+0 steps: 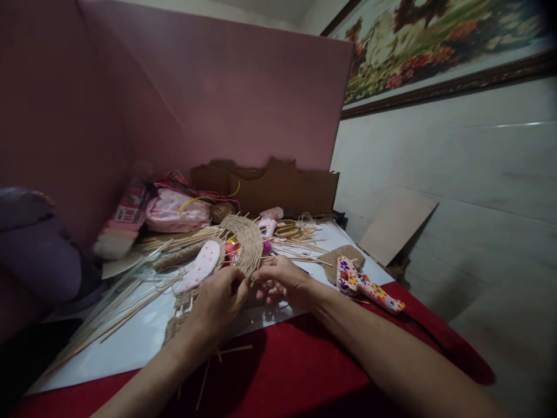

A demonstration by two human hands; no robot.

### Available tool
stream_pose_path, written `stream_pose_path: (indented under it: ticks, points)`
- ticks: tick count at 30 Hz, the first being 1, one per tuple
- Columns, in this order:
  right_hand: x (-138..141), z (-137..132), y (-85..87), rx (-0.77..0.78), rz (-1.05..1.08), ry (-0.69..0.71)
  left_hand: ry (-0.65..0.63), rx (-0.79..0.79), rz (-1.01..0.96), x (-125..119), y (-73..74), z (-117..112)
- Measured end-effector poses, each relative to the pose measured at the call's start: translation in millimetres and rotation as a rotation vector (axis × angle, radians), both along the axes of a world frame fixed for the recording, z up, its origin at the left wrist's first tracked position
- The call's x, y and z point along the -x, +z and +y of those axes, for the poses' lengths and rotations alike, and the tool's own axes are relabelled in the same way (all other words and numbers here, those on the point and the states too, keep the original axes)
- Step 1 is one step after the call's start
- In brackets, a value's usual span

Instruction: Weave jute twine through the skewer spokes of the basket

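Note:
A curved piece wound with tan twine point(246, 239) stands up over the table's middle, its lower end between my two hands. My left hand point(221, 302) is closed at that end, thumb and forefinger pinched together. Close beside it, my right hand point(282, 280) pinches at the same edge, its other fingers curled below; anything finer between the fingertips is too small to make out. Left of the curved piece lies a white oval pad with pink dots point(200, 268). A woven twine piece point(176, 325) shows partly behind my left forearm.
Thin sticks point(130, 310) lie across the white sheet point(126, 348) on the red cloth point(278, 366). At right is a flower-patterned glue gun-shaped object point(369, 290) beside a cardboard scrap point(337, 261). Behind stand a pink dotted cloth bundle point(178, 210), a twine ball point(221, 212) and cut cardboard point(282, 191).

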State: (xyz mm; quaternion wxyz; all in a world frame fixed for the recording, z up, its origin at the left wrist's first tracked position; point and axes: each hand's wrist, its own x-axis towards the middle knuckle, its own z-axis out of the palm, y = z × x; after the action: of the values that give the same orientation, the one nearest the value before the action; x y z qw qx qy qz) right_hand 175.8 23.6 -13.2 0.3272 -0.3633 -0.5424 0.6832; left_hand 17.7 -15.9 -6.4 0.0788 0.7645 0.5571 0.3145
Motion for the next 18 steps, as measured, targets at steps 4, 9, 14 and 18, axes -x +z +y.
stream_pose_path:
  ticks: [4, 9, 14, 18]
  points:
    - [0.4, 1.0, 0.3, -0.005, -0.006, -0.021, -0.017, 0.000, -0.011, 0.9, -2.2, 1.0]
    - [1.3, 3.3, -3.0, 0.012, 0.006, -0.052, -0.018, -0.004, -0.006, 0.8, -2.7, 2.6]
    - [1.5, 3.1, -2.9, 0.009, 0.021, -0.045, -0.028, -0.032, -0.008, 1.6, -4.8, 3.4]
    - [1.7, 1.9, -1.6, 0.009, 0.001, -0.049, -0.036, -0.035, -0.003, 1.8, -5.9, 3.0]
